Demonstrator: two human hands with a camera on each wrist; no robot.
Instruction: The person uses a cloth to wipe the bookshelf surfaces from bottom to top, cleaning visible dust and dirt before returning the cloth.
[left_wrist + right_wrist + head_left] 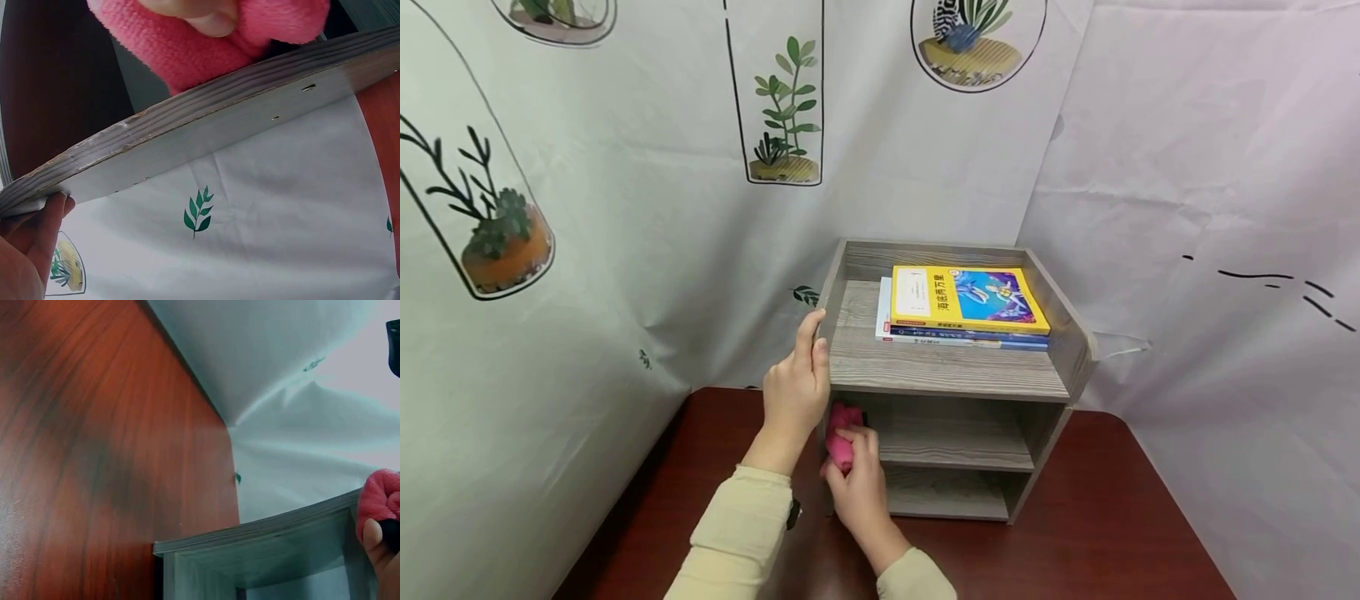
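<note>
A pink cloth (841, 448) is held by my right hand (863, 487) at the left front of a grey wooden shelf (947, 379), below its top board. In the left wrist view the fuzzy cloth (181, 53) lies against the side panel (125, 134). The right wrist view has the bunched cloth (375, 503) and hand (389, 572) at its right edge, beside something black. My left hand (796, 387) grips the left side panel higher up; in its own wrist view the hand (28, 259) has fingers against the panel's outer face.
Several stacked books, a yellow one (962, 300) on top, lie on the shelf's top board. The shelf stands on a dark red table (1075, 517). White cloth walls (647, 208) with printed plants surround the table at the back and sides.
</note>
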